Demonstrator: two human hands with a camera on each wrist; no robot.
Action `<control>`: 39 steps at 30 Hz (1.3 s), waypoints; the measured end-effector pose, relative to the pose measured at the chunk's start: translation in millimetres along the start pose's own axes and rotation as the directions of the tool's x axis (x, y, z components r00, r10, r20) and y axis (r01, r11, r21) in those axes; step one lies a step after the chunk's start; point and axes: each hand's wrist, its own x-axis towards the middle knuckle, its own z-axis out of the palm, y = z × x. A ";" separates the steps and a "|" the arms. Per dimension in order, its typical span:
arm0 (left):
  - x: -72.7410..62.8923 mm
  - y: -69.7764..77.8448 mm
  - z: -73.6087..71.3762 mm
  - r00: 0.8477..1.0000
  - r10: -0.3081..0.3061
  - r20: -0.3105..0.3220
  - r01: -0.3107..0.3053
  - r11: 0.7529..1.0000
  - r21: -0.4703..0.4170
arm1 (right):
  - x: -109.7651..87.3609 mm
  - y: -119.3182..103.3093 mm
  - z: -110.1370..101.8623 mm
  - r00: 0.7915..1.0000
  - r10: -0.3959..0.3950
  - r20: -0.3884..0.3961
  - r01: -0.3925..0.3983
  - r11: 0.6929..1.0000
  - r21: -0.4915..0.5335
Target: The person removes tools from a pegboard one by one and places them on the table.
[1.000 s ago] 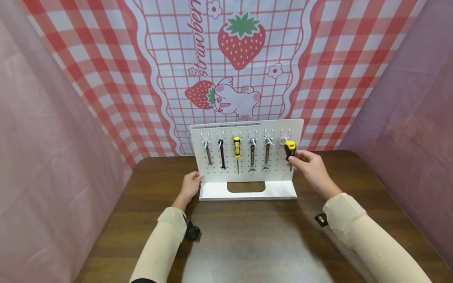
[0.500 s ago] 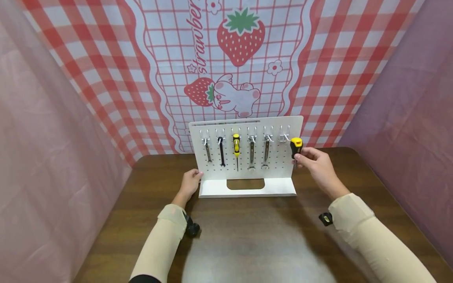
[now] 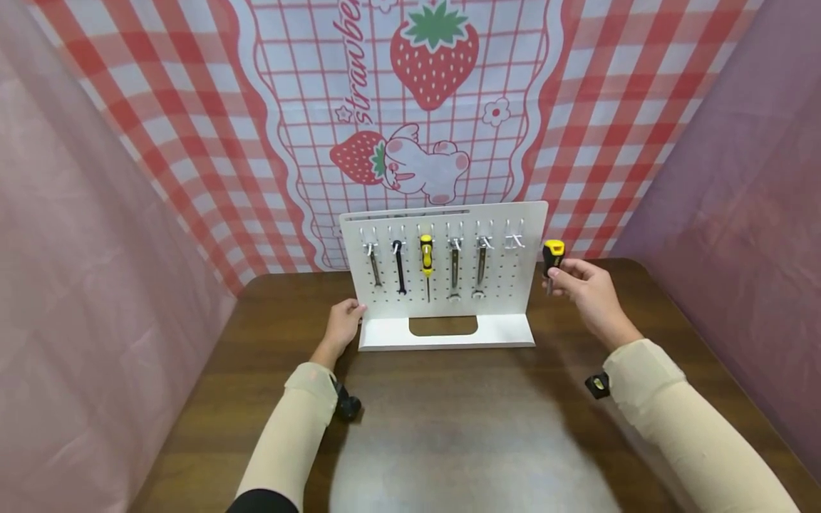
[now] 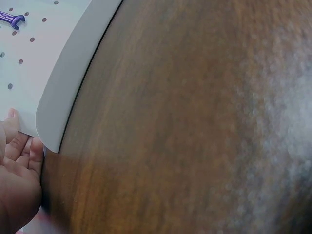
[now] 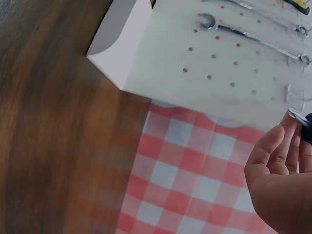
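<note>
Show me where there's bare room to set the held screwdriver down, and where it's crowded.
Widest free patch: the tabletop between the white pegboard, left forearm and right forearm. The rightmost hook is also bare. Crowded: the hooks left of it, hung with four wrenches and a yellow-and-black screwdriver, and the board's lower left edge, which the left hand holds.

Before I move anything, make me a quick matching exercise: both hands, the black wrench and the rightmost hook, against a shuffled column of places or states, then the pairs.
1. Left hand
2. Right hand
3. Black wrench
4. Rightmost hook

A. Bare
B. Holding a yellow-and-black screwdriver off the board
C. At the white pegboard's left edge
D. Hanging second from left

Pairs: 1-C, 2-B, 3-D, 4-A
</note>
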 end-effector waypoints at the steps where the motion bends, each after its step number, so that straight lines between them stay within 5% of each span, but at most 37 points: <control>1: 0.7 0.9 -0.6 1.000 -0.001 -0.002 0.001 1.000 0.002 | 1.5 0.8 -1.5 1.000 0.007 -0.005 -0.007 1.000 0.007; 11: 7.4 6.4 -2.8 1.000 0.008 0.006 -0.008 1.000 -0.009 | 16.2 13.4 -20.6 0.998 0.054 -0.040 -0.056 0.998 -0.039; 30: 6.3 0.9 -0.4 1.000 -0.011 0.006 0.011 1.000 -0.003 | 15.8 25.9 -34.1 0.995 0.080 -0.052 -0.077 0.996 0.051; 39: 4.4 -0.9 0.0 1.000 -0.014 0.009 0.014 1.000 -0.020 | 19.0 36.4 -38.9 0.989 0.133 -0.059 -0.138 0.986 -0.093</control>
